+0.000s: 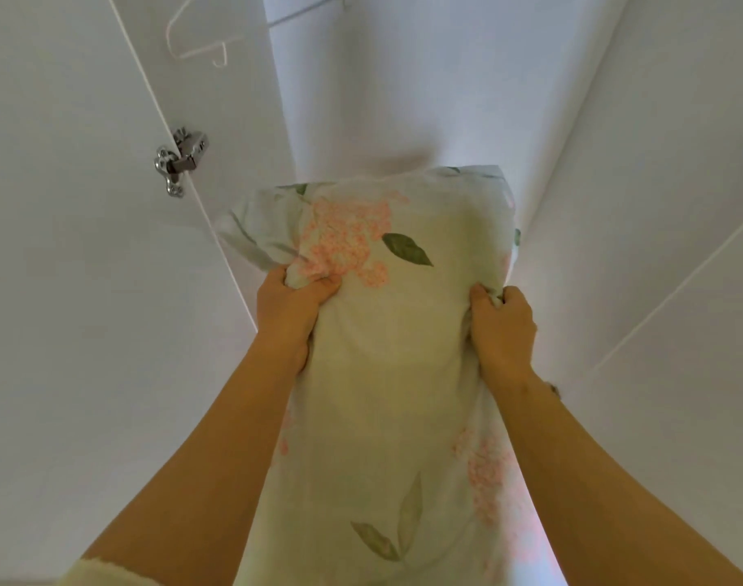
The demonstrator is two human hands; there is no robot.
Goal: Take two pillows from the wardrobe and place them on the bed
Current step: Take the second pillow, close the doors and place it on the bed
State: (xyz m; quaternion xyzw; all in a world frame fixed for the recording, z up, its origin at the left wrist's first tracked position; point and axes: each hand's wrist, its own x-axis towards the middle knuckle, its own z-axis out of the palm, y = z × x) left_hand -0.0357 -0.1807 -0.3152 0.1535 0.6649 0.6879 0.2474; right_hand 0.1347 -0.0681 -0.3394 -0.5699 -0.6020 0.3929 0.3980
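White wardrobe (pixel 403 78) panels fill the view, with an open door (pixel 65 247), its hinge (pixel 179 160) and a hanger (pixel 196 48) at the upper left. One floral pillow (pixel 386 353) is held up before the opening. Its left edge is gripped by the left hand (pixel 291 306), fingers curled into the fabric, and its right edge likewise by the right hand (pixel 503 327). Removal of this pillow is judged in progress. Whether it is the first or second cannot be told. No bed is shown, so placement remains.

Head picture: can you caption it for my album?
Left hand and right hand grip a floral pillow at the wardrobe.
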